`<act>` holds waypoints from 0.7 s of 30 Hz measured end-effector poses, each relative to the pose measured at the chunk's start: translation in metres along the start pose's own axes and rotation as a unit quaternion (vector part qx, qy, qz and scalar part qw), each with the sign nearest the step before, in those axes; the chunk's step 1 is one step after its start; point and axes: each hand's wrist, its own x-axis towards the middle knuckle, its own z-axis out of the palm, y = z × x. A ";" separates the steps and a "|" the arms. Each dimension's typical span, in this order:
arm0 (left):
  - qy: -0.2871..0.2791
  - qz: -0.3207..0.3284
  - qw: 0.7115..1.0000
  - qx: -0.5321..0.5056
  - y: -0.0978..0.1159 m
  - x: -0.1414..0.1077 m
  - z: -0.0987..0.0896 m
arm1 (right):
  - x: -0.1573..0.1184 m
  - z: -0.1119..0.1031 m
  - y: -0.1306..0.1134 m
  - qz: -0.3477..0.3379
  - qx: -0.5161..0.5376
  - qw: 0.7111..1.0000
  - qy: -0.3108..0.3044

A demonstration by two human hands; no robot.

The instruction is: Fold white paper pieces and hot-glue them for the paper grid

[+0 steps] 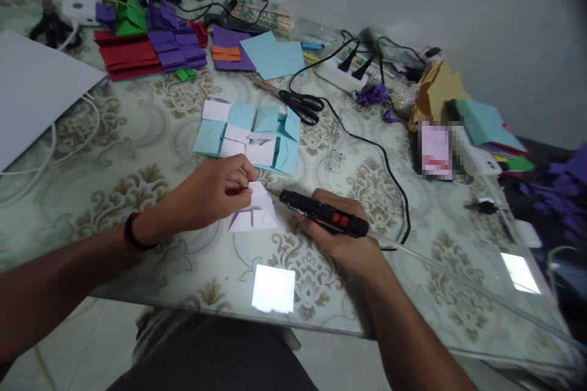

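My left hand [217, 186] pinches the upper left edge of a folded pale paper piece [260, 198] lying on the table. My right hand [332, 241] is wrapped round a black hot glue gun [309, 211] with orange-red switches. The gun's nozzle points left, close to the paper's right edge; whether it touches is too small to tell. From the gun's back runs a long, clear glue stick [398, 247]. Just beyond my left hand lies a panel of folded light-blue and white paper units [211, 137]. Black-handled scissors [302, 104] rest beside that panel.
Folded red [126, 52] and purple paper stacks [178, 49] lie at the back left, near light-blue sheets [279, 55]. A white power strip [342, 73] has a black cable [383, 149] looping across the right side. A large white sheet [36, 91] covers the left.
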 end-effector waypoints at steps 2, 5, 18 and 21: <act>0.005 0.006 1.000 0.000 -0.001 0.000 0.000 | 0.000 -0.001 -0.001 0.001 -0.001 1.000 -0.002; 0.013 0.015 1.000 0.005 -0.003 0.001 -0.001 | 0.000 -0.002 0.000 0.004 -0.004 1.000 -0.004; 0.021 -0.005 0.999 -0.038 0.001 0.002 -0.003 | 0.000 -0.004 0.001 0.014 -0.018 1.000 -0.005; 0.019 -0.001 0.999 -0.040 -0.001 0.002 -0.002 | 0.001 -0.005 0.001 -0.005 -0.010 1.000 -0.006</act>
